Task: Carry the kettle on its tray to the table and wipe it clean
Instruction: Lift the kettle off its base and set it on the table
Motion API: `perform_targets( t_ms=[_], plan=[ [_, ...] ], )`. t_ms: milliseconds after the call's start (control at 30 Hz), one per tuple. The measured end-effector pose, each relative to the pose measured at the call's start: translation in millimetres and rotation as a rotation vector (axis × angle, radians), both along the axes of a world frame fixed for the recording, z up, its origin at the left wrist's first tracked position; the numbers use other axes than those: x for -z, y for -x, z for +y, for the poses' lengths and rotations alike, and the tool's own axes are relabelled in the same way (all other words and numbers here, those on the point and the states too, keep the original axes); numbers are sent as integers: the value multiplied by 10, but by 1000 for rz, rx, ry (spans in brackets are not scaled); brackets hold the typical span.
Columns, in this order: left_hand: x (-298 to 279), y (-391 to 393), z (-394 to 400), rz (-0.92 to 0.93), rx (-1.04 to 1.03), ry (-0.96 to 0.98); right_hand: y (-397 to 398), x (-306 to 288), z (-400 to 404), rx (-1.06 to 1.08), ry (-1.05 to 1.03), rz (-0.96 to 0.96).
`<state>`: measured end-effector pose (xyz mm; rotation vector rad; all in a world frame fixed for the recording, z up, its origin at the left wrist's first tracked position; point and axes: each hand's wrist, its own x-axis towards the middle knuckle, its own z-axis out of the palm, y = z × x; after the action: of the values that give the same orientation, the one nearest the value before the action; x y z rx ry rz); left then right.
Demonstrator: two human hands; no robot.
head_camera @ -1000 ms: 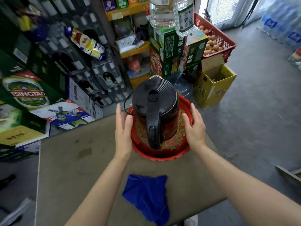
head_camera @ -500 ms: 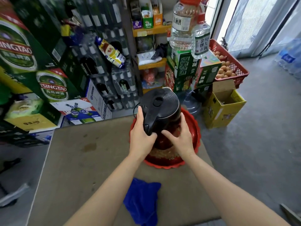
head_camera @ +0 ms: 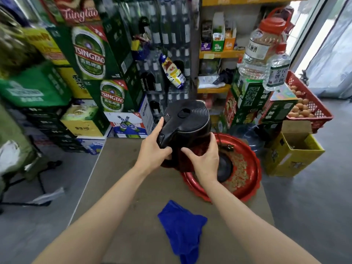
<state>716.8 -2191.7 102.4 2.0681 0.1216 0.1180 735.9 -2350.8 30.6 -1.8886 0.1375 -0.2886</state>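
On the far right corner of the table (head_camera: 122, 187), the red tray (head_camera: 245, 180) is sitting flat, and the person is holding the black kettle (head_camera: 187, 128) up off it, shifted toward the tray's left edge. The round dark base (head_camera: 225, 168) is lying bare in the tray's middle, so the kettle is clearly free of it. The left hand (head_camera: 152, 155) is wrapping tight around the handle, thumb reaching up along the kettle's side, while the right hand (head_camera: 205, 161) is pressing spread fingers against the near wall of the body, low down. Both grips are closed on the kettle; neither hand is free.

The kettle is standing roughly upright, perhaps leaning slightly, its long axis running top to bottom and its handle pointing toward the person's left. The blue cloth (head_camera: 182, 227) is lying crumpled on the table near the front edge, straight back toward the person and well apart from the kettle, between the two forearms. It looks about equally reachable, though the right hand, only bracing the body, seems the one better placed to let go and drop back for it. The left hand, carrying the weight by the handle, would probably need to stay put.

I judge the carrying done and the wiping not yet begun. Open table is lying to the kettle's left and front, should it need setting down. The cord's whereabouts I cannot make out.
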Motion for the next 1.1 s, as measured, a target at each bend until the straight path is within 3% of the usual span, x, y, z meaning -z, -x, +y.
perform_targets(
  t_ms=[367,633,800,933,1033,1100],
  plan=[
    [489,423,1470,36,-136,-44,204,409,1479,-148,-22,135],
    [794,440,2036,29,-94,1,282,706,2050,-99,7,148],
    [881,415,2076,14,-56,-19,304,785,2024,-105,103,115],
    [850,507,2052,9,-21,-32,387,695,1793,-201,344,153],
    [914,695,1969,-83,-166,-174,649,736,1338,-244,503,135],
    [1021,907,1829,-249,-304,-333,989,896,906,-213,566,128]
  ],
)
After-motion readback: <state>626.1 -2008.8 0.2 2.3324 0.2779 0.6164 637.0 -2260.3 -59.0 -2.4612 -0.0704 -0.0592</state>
